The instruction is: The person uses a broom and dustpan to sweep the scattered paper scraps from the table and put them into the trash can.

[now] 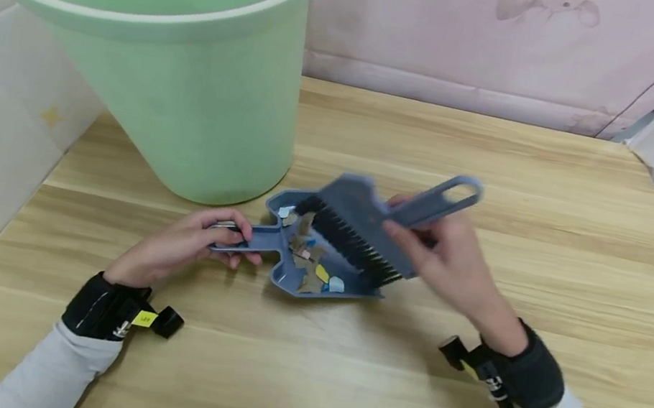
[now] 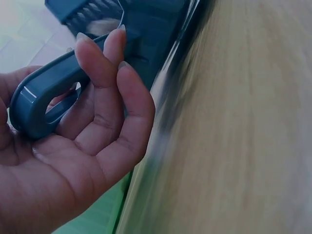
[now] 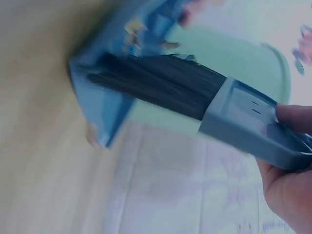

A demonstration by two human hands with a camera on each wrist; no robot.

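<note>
L hand (image 1: 183,243) first: fingers curled round the dustpan handle (image 1: 244,242), thumb on top. The left wrist view confirms it, fingers (image 2: 105,85) wrapped through the looped grip, a firm hold. The dustpan (image 1: 307,259) runs outward to the right of that hand, long axis roughly left-right across the desk (image 1: 564,202), handle toward the L hand, open mouth pointing away toward the R hand. It lies flat on the desk or near enough; can't tell if the lip touches.

R hand (image 1: 445,258) now: closed round the brush (image 1: 371,230) at the base of its handle, thumb across the top. Brush slopes, looped end up and away to the right, black bristles (image 1: 353,241) down-left into the pan's mouth. Right wrist view is blurred but shows the bristles lying over the pan's edge.

Inside the pan, between the two hands: small scraps (image 1: 316,268), brown, yellow, pale blue bits, bunched toward the handle end and near side.

Key relation: the scraps sit left of the bristles, i.e. toward the L hand, so the brush's sweep line runs along the pan's long axis. R hand nearer the mouth, L nearer the handle end.

Further out, beyond the L hand and up-left: a big green bucket (image 1: 188,99), standing on the desk, just beside the pan's far corner.
</note>
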